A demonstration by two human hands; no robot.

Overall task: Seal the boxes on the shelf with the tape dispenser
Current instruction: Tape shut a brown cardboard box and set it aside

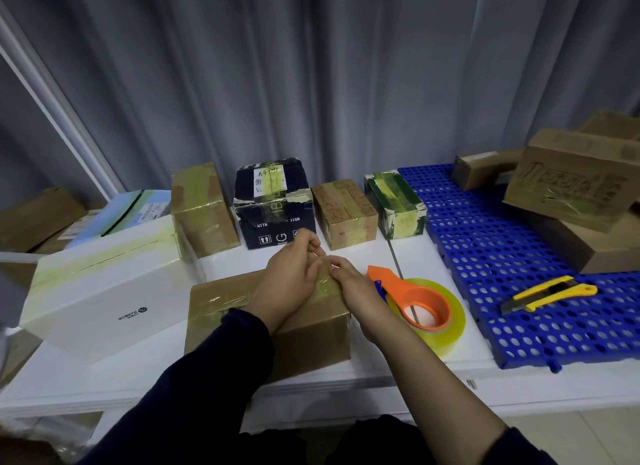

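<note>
Left hand (291,281) and right hand (349,288) are pinching a tape strip (325,284) onto the front cardboard box (311,336); the tape dispenser (420,302) is lying beside it on the counter (228,265). Rear boxes (346,215) are looking sealed already.

matt cardboard box (311,329), glossy tape dispenser (420,307)
</note>
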